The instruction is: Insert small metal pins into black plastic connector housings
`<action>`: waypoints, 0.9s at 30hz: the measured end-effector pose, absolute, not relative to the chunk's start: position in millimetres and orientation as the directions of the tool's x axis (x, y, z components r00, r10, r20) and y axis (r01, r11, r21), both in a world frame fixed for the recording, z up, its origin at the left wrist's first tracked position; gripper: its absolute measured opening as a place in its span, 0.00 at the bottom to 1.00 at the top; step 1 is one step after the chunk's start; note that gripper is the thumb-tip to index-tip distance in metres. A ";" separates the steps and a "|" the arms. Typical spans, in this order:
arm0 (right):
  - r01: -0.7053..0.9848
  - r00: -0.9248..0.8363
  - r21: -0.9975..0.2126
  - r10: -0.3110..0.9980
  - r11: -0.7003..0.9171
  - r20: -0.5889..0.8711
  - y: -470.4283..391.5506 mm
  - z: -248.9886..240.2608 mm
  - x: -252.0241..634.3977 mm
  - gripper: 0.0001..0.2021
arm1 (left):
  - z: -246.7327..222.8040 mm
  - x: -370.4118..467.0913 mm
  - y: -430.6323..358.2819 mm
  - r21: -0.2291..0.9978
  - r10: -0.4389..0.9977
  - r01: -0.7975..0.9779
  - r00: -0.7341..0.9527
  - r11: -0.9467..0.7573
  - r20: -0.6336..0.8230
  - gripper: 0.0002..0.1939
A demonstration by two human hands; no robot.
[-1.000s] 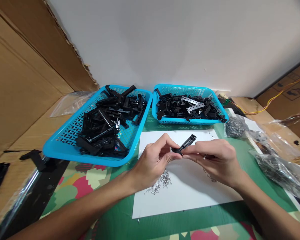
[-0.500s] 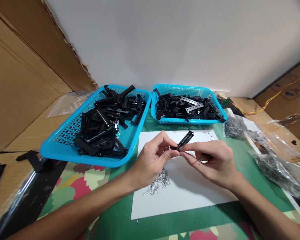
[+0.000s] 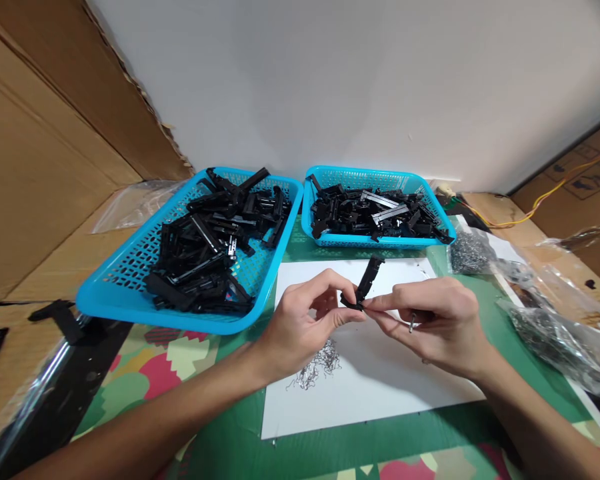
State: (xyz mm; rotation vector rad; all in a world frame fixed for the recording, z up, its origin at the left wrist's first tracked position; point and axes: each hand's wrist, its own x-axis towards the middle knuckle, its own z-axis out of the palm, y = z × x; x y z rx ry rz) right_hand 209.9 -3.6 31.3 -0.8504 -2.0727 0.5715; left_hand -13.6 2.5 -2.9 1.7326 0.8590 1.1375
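A slim black plastic part (image 3: 368, 280) stands slanted above the white sheet, its lower end between my fingertips. My left hand (image 3: 307, 320) pinches that end between thumb and forefinger. From the other side, the thumb and forefinger of my right hand (image 3: 430, 323) press together at the same end; any tiny piece between them is too small to make out. A thin metal rod (image 3: 413, 323) sticks out from the curled fingers of my right hand. Below my left hand, a heap of small bent wire pieces (image 3: 316, 367) lies on the white sheet (image 3: 380, 393).
Two blue baskets, one at left (image 3: 165, 323) and one at back right (image 3: 380, 241), hold many black plastic parts. Plastic bags of small metal pieces (image 3: 470, 252) lie at right. Cardboard (image 3: 45, 120) walls the left side. A yellow cable (image 3: 535, 203) runs at far right.
The black part has been turned to a steeper angle, showing another side. My right hand has shifted slightly right, and the rod in it has tilted more upright.
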 end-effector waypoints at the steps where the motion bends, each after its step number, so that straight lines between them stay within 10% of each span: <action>1: 0.360 -0.456 -0.640 0.726 0.679 0.514 -3.1 31.6 209.8 0.06 | -2.8 -13.7 2.6 0.918 0.876 0.086 0.345 -0.388 0.337 0.10; 15: 0.282 -0.501 -0.676 0.705 0.681 0.502 4.8 27.7 211.2 0.10 | 3.1 -14.8 3.9 0.977 0.852 -0.080 0.480 -0.196 0.210 0.13; 27: 0.386 -0.553 -0.649 0.727 0.656 0.407 13.6 6.4 216.2 0.10 | 0.7 -16.5 -1.7 0.628 0.754 0.420 0.419 -0.655 0.507 0.07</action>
